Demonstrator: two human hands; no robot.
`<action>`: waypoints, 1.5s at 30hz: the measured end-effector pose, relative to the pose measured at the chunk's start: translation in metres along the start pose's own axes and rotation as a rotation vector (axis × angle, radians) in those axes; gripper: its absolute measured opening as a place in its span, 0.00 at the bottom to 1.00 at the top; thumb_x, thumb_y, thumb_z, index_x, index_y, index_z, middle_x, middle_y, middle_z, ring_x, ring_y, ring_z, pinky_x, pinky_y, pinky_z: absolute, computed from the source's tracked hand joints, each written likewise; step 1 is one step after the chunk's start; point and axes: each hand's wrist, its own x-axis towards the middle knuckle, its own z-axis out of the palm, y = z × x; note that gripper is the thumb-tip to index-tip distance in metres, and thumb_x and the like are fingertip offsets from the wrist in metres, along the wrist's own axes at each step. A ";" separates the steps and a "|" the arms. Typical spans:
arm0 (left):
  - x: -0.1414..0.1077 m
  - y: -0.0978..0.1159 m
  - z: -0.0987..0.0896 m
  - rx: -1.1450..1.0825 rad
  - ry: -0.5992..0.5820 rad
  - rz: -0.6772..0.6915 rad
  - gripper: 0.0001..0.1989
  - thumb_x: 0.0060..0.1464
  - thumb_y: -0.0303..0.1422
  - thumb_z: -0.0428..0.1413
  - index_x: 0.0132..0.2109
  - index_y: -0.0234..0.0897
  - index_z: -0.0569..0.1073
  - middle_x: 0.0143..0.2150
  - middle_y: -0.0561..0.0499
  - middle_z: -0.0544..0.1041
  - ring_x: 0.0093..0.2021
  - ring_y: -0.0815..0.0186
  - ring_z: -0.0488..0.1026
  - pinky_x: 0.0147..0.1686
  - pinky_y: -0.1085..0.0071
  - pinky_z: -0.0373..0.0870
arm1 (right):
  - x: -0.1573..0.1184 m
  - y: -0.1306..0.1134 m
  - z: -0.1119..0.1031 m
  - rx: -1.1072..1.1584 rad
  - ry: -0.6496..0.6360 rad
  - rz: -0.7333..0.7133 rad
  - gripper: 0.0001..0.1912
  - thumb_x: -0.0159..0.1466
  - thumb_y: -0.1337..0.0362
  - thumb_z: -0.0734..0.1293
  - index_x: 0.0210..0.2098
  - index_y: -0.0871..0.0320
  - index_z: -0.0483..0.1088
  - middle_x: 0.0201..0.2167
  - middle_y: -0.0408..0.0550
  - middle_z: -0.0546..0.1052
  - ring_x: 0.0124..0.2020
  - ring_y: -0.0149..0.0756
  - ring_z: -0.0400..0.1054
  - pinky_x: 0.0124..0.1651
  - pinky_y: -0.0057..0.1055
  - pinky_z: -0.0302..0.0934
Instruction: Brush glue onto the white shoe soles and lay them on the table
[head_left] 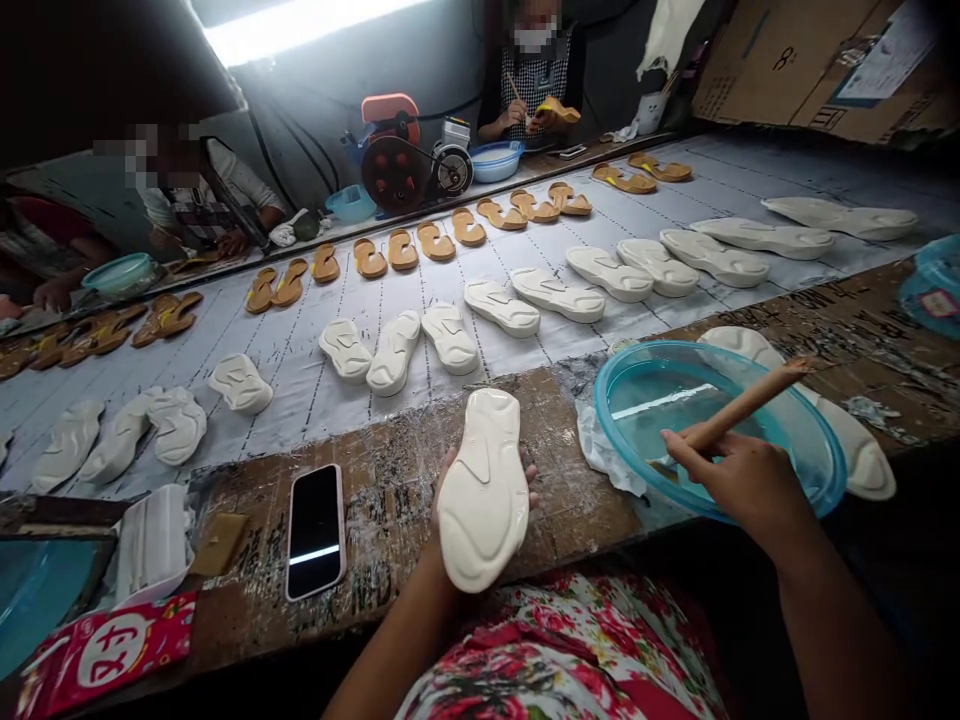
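Observation:
My left hand (533,484) is under a glossy white shoe sole (484,490), its fingers curled round the edges, holding it face up over the table edge. My right hand (739,480) grips a brush by its wooden handle (750,400). The brush's lower end dips into a blue plastic bowl (609,440) of clear liquid, so its bristles are hard to see. Behind the bowl, another white sole (862,450) lies partly hidden. Several more white soles (450,338) stand in a row on the white belt.
Brown sandal soles (435,241) line the belt's far side. A phone (315,535), a white plastic box (154,540) and a red packet (112,650) lie to the left. Co-workers sit across; one person's hand holds a brown sole (559,110). A cardboard box (795,70) stands at back right.

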 end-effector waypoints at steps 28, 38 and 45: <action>-0.011 0.016 0.101 0.376 0.167 0.254 0.28 0.55 0.47 0.42 0.51 0.28 0.69 0.33 0.45 0.74 0.34 0.62 0.70 0.41 0.65 0.66 | -0.050 -0.109 -0.008 0.633 -0.139 -0.994 0.05 0.58 0.73 0.59 0.32 0.61 0.65 0.20 0.41 0.68 0.26 0.26 0.64 0.44 0.34 0.55; -0.018 0.020 0.105 0.841 0.295 0.575 0.21 0.58 0.44 0.43 0.50 0.38 0.69 0.46 0.49 0.71 0.50 0.61 0.64 0.53 0.68 0.59 | -0.083 -0.083 -0.007 0.486 -0.100 -0.765 0.15 0.60 0.52 0.61 0.36 0.56 0.71 0.21 0.46 0.68 0.31 0.33 0.68 0.40 0.35 0.63; -0.005 0.025 0.106 0.329 0.390 0.720 0.25 0.57 0.46 0.41 0.55 0.37 0.64 0.41 0.48 0.75 0.47 0.58 0.70 0.47 0.66 0.65 | -0.072 -0.123 -0.015 0.413 -0.101 -1.053 0.14 0.64 0.60 0.56 0.38 0.57 0.71 0.27 0.46 0.72 0.35 0.32 0.68 0.42 0.32 0.57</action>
